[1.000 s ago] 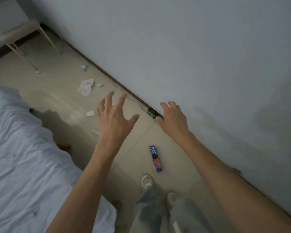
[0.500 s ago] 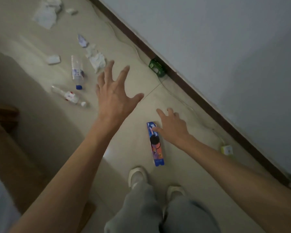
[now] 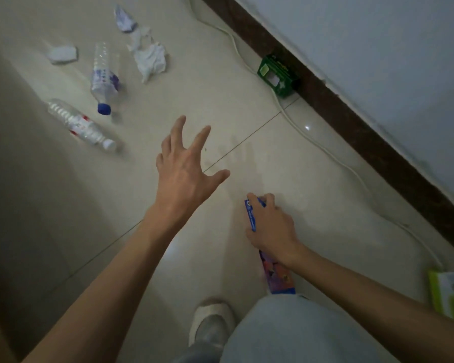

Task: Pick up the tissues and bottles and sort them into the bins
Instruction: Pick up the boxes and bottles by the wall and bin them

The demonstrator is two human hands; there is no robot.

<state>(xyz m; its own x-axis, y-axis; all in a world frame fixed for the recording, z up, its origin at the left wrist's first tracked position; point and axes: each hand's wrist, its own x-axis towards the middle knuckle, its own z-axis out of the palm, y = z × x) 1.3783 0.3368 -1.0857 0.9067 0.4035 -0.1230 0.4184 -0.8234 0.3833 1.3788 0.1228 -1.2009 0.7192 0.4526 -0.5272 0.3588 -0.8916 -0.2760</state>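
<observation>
Head view: right hand [image 3: 270, 229] fingers curled round blue box [image 3: 278, 277]; left hand [image 3: 184, 176] fingers splayed wide, holding nothing.

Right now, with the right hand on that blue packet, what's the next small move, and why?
Probably lift the blue packet clear of the floor. The right hand has its fingers curled round the packet's far end, which lies flat on the tile, while the left hand is spread and holds nothing. No bin is in view.

Green box [image 3: 277, 74] against the brown skirting board [image 3: 351, 121], white cable [image 3: 323, 149] along the tiled floor [image 3: 247, 100], pale shoe [image 3: 211, 326]
</observation>
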